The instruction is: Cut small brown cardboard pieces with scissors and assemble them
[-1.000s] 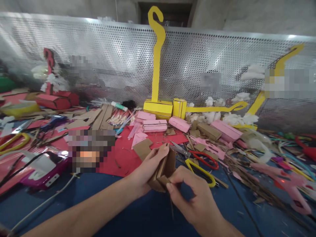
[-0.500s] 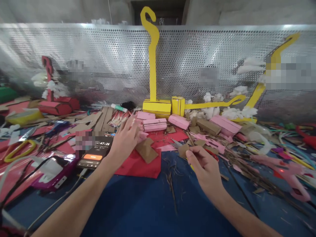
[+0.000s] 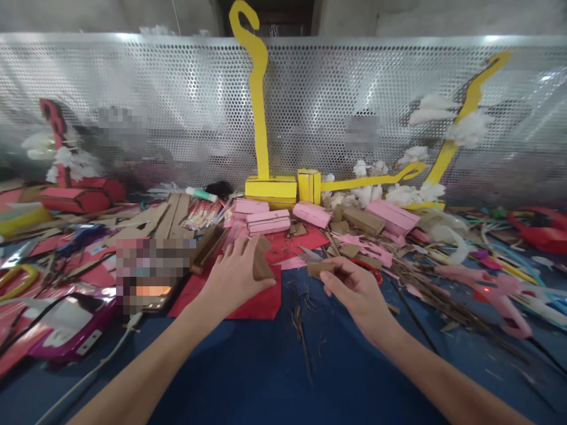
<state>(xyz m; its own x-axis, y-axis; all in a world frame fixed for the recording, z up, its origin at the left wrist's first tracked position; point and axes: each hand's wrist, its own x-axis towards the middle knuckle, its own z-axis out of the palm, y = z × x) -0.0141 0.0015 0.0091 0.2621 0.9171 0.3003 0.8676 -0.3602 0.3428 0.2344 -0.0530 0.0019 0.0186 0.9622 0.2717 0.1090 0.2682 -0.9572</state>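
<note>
My left hand (image 3: 237, 274) is closed around a brown cardboard piece (image 3: 262, 264), which tilts up between thumb and fingers above a red sheet (image 3: 261, 304). Part of that piece is hidden by the hand. Between thumb and fingertips, my right hand (image 3: 361, 292) pinches a small cardboard piece (image 3: 319, 270). Scissors (image 3: 310, 255) with red on the handle lie just behind it, partly covered by the hand. Several pink-covered boxes (image 3: 268, 222) stand beyond both hands.
Yellow box-and-hook shapes (image 3: 271, 189) stand before a perforated metal screen (image 3: 319, 118). A phone (image 3: 155, 304) and purple device (image 3: 73, 324) with cables lie left. At right is a pink glue gun (image 3: 491, 289) among scraps. Twig-like bits litter the blue table (image 3: 305, 389).
My left hand has come down and taken hold of the cardboard on the red sheet. The small piece in my right hand has turned flatter. The view has swung slightly right.
</note>
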